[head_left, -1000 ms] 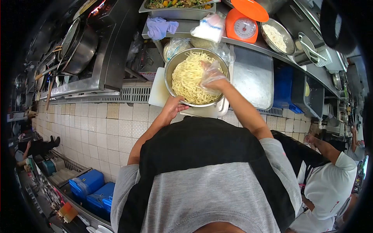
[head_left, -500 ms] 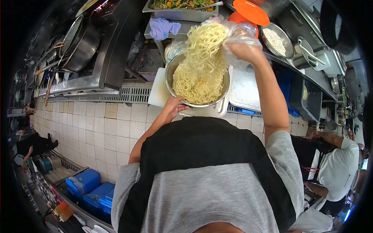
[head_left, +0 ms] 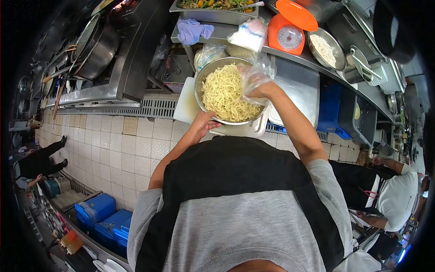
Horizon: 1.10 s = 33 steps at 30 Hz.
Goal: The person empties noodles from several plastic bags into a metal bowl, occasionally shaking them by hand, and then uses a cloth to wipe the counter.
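Observation:
A round metal bowl (head_left: 197,93) full of yellow noodles (head_left: 226,93) stands in front of me, over a white board (head_left: 183,106). At its near left rim, my left hand (head_left: 202,125) grips the edge, thumb on top and fingers below. My right hand (head_left: 258,88) wears a loose clear plastic glove (head_left: 250,81) and is at the bowl's right side, against the noodles. Its fingers are blurred under the plastic, and I cannot tell whether they hold noodles.
Beyond the bowl, a metal shelf carries a purple cloth (head_left: 194,31), a white packet (head_left: 249,35), an orange scale (head_left: 286,36) and a colander of white food (head_left: 322,49). A metal tray (head_left: 294,90) lies right of the bowl. A stove (head_left: 122,68) stands left; people are at both sides.
My right hand has come down from above the bowl to its right side. The lifted bundle of noodles is back in the bowl. The left hand keeps its place on the rim.

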Each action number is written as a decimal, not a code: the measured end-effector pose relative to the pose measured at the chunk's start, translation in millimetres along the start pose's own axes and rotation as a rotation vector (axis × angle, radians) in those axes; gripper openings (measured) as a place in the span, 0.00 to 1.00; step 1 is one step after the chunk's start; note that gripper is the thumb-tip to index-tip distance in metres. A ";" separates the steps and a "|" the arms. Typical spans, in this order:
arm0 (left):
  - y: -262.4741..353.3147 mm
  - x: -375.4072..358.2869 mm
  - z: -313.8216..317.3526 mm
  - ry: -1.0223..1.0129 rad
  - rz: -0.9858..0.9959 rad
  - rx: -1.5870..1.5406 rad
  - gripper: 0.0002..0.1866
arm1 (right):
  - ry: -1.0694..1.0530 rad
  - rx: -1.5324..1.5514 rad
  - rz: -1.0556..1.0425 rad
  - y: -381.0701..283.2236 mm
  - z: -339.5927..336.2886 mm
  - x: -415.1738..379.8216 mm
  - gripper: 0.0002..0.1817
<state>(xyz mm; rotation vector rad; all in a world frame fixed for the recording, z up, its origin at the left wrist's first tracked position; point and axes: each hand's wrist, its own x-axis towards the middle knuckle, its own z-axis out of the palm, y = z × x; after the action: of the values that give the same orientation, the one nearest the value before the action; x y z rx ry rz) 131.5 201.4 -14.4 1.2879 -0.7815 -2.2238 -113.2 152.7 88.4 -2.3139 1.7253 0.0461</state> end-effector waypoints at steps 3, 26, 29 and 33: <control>3.5 -2.8 3.5 0.008 0.001 0.005 0.27 | -0.067 -0.065 0.045 -8.1 30.6 16.7 0.27; 18.5 -6.8 -9.6 0.287 0.587 0.546 0.43 | 0.188 0.029 -0.015 -26.2 -223.6 -52.1 0.17; 60.3 -7.4 0.2 0.301 0.871 0.642 0.48 | 0.356 0.678 0.243 2.4 -239.0 -46.3 0.16; 110.8 -31.4 62.8 0.217 1.060 0.867 0.52 | 0.454 0.795 0.206 1.1 -238.4 -44.9 0.15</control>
<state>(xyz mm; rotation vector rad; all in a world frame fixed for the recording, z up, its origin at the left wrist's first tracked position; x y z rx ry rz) 101.7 155.0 104.6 0.9863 -1.8783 -0.8815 -157.5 141.9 326.7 -1.6169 1.7150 -0.9993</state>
